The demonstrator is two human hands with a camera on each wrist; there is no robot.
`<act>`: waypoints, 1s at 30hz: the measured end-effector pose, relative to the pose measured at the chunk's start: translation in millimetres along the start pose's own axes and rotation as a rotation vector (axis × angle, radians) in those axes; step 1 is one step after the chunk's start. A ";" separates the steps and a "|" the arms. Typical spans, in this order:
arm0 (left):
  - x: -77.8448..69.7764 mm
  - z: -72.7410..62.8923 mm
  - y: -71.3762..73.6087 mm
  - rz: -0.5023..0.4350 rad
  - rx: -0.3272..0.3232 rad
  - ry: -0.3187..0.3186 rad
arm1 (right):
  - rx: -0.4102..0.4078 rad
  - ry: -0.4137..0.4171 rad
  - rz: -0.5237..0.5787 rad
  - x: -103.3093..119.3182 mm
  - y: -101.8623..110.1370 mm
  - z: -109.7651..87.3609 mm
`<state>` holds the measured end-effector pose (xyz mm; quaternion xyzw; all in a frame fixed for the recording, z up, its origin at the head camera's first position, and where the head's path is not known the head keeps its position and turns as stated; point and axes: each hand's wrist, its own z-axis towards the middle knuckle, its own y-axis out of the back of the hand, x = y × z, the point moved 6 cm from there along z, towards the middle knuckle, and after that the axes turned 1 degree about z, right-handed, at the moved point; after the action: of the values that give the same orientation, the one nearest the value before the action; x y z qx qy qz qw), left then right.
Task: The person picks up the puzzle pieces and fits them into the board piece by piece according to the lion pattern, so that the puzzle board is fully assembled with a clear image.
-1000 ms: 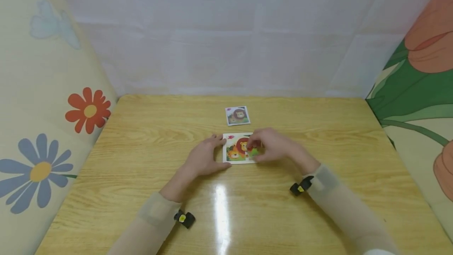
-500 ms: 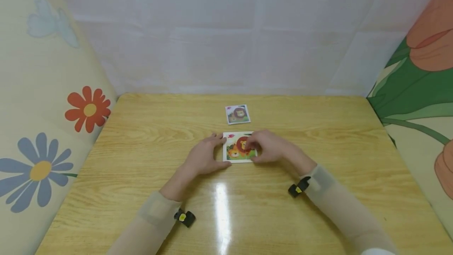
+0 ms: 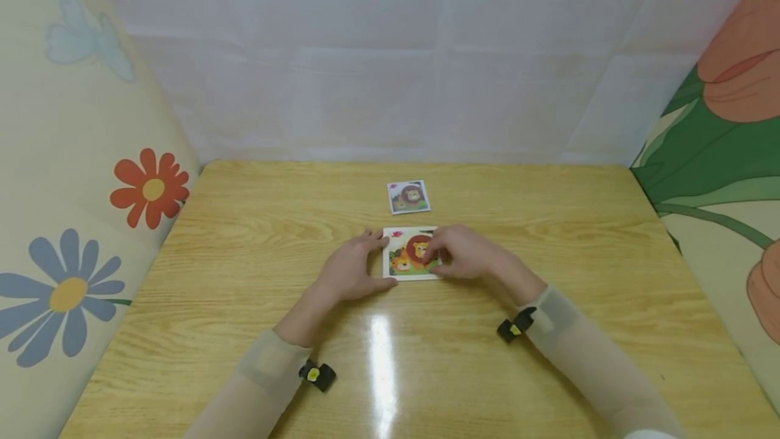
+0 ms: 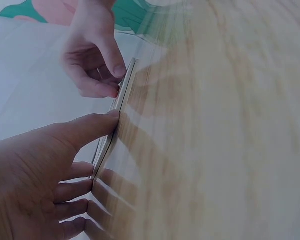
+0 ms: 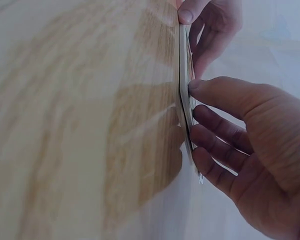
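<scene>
A lion jigsaw puzzle (image 3: 405, 249) in a white-edged frame lies flat on the table. My left hand (image 3: 352, 266) braces its left side, thumb along the front edge and fingers fairly straight by the left edge. In the left wrist view that thumb (image 4: 97, 129) touches the board's rim. Over the right part of the puzzle, my right hand (image 3: 466, 253) has thumb and index finger around a greenish puzzle piece (image 3: 433, 265) at the lower right. The right wrist view shows the fingertips (image 5: 201, 111) bent at the board's surface. The hand hides the puzzle's right edge.
Behind the puzzle lies a small lion picture card (image 3: 409, 196). The wood-grain table (image 3: 274, 215) meets a pale cloth backdrop (image 3: 390, 87), with flower-printed panels at both sides. Each forearm wears a black wrist camera (image 3: 318, 375).
My right hand has lowered onto the puzzle, and the white gap seen near its fingertips is covered with picture. The left hand has stayed in place.
</scene>
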<state>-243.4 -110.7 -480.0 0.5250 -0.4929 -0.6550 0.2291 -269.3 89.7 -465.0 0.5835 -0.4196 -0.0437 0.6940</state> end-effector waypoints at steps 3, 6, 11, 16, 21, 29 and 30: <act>0.0 0.1 -0.3 0.002 0.001 0.004 | -0.001 -0.009 -0.003 0.9 -0.2 -0.1; -0.4 0.1 -0.6 0.003 0.000 0.003 | -0.003 -0.015 -0.007 3.5 0.4 -0.8; -2.2 0.4 0.1 -0.005 0.004 0.002 | 0.001 -0.020 -0.073 8.3 0.3 -0.7; -3.1 2.7 -0.7 -0.001 0.007 -0.001 | 0.018 -0.027 -0.133 10.8 1.5 -3.2; -2.3 4.5 -3.2 0.004 0.021 0.003 | -0.008 -0.051 -0.084 1.9 9.3 -12.0; 0.1 2.6 -4.5 0.005 0.021 0.007 | -0.170 -0.115 -0.053 -21.5 36.3 -42.2; 0.6 2.3 -4.8 0.004 0.022 0.004 | -0.194 -0.129 -0.054 -24.7 39.4 -48.2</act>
<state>-244.7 -108.3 -484.6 0.5277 -0.5005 -0.6481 0.2258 -271.6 153.0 -443.2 0.5208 -0.4411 -0.1401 0.7173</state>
